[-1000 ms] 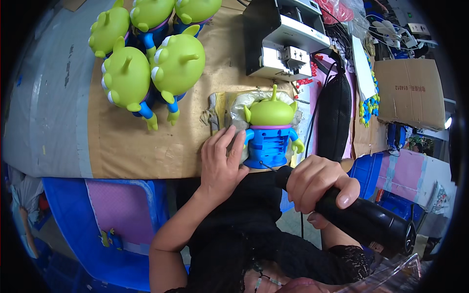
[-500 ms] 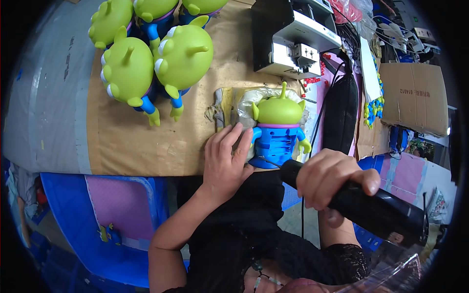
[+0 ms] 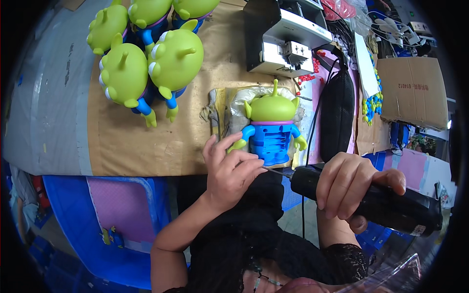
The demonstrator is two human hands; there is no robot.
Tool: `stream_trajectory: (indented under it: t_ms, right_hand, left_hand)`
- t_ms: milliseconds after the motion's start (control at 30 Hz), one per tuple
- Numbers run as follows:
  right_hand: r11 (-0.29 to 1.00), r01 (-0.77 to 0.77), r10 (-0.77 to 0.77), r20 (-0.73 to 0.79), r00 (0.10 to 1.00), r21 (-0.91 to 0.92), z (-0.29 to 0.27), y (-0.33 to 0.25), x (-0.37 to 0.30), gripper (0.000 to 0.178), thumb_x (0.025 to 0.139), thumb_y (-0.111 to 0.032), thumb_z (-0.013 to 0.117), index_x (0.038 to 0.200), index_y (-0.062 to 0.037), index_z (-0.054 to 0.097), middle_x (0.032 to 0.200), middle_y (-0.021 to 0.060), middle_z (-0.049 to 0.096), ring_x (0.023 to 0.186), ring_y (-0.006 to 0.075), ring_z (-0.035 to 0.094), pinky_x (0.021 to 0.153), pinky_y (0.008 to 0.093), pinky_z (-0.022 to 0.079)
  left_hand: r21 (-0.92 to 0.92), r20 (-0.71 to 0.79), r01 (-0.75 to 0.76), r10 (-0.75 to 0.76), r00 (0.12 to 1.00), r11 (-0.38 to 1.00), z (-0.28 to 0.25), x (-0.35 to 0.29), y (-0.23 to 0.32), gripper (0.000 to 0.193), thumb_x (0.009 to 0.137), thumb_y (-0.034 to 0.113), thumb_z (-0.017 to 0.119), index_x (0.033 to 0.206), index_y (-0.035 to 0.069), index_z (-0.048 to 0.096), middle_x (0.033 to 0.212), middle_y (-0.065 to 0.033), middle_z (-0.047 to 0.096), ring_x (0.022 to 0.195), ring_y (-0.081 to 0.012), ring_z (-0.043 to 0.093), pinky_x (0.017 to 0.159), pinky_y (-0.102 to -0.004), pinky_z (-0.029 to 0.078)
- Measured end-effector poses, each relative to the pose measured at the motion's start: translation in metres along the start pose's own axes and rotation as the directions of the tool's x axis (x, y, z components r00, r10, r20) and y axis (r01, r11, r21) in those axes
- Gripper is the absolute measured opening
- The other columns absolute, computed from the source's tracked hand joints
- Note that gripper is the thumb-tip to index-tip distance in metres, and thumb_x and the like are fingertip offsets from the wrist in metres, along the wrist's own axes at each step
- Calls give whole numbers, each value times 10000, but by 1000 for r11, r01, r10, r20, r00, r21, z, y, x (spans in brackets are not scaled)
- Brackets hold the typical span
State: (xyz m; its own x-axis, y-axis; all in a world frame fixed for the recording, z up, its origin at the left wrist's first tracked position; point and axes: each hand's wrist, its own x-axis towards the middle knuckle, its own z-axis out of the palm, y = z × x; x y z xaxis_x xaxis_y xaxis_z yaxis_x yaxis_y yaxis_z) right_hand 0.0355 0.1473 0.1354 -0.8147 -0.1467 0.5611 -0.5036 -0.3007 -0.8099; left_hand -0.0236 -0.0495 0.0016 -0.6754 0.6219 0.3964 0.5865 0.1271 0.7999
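Note:
A toy figure point(image 3: 271, 141) with a green head and a blue body lies face down on a padded rest point(image 3: 238, 105); its open back shows a recessed compartment. My right hand point(image 3: 349, 188) is wrapped round a black electric screwdriver point(image 3: 395, 210), held level with its thin bit pointing left. My left hand point(image 3: 233, 168) is at the figure's lower left, thumb and fingertips pinched together at the bit's tip. Whatever those fingertips hold is too small to make out. The bit is in front of the figure's feet, at the table's near edge.
Several similar toy figures point(image 3: 176, 58) stand at the back left of the brown-covered table point(image 3: 146, 151). A metal device point(image 3: 286, 53) stands behind the padded rest, with small red parts point(image 3: 308, 78) beside it. A blue bin point(image 3: 97, 239) sits below left, a cardboard box point(image 3: 414, 93) at the far right.
The screwdriver has moved right and slightly down, its bit away from the figure's body. My left hand has gone from lying spread beside the figure to a pinch at the bit's tip.

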Motion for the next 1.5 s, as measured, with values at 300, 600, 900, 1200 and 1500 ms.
stream_trajectory:
  t_ms: [300, 600, 900, 1200, 1500]
  right_hand:
    - [999, -48, 48, 38, 998, 5, 0, -3, -1, 806, 839, -52, 729, 1470, -283, 282, 803, 110, 659, 639, 249, 680, 581, 403, 585]
    - [996, -80, 80, 7, 997, -30, 6, -5, -3, 798, 825, -49, 730, 1458, -270, 298, 784, 110, 651, 623, 255, 671, 568, 386, 572]
    - [988, -26, 22, -29, 999, -150, 14, 14, -2, 734, 784, -16, 728, 1405, -157, 363, 687, 106, 611, 536, 248, 611, 516, 375, 537]
    - [994, -32, 39, 64, 997, -102, 8, 38, -12, 685, 776, -27, 752, 1358, -184, 426, 739, 92, 643, 571, 227, 635, 526, 346, 526]
    - [987, -9, 17, 48, 999, -161, 10, 39, -10, 686, 767, -7, 748, 1351, -172, 429, 724, 75, 635, 559, 221, 626, 533, 340, 526]
  left_hand:
    - [-168, 3, 102, -103, 995, 981, 1, -1, 0, 169, 700, 203, 836, 794, 161, 701, 851, 32, 651, 1182, -272, 541, 1072, -496, 261]
    - [-99, 25, 29, -26, 999, 995, 1, -3, 7, 473, 725, 317, 816, 1149, 147, 692, 1190, -66, 616, 1242, -332, 470, 1069, -501, 284]
    - [65, -25, 62, -61, 998, 996, 25, -12, -34, 869, 670, 338, 853, 1412, 131, 452, 1456, -201, 361, 1283, -382, 394, 1054, -504, 311]
    - [155, -143, -26, 48, 989, 988, 35, -12, -46, 741, 754, 474, 771, 1355, 139, 495, 1378, -190, 435, 1210, -372, 471, 1011, -504, 363]
    - [238, -112, -76, 105, 988, 968, 34, -12, -47, 878, 722, 634, 730, 1335, 57, 481, 1386, -247, 436, 1205, -409, 462, 1015, -506, 377]
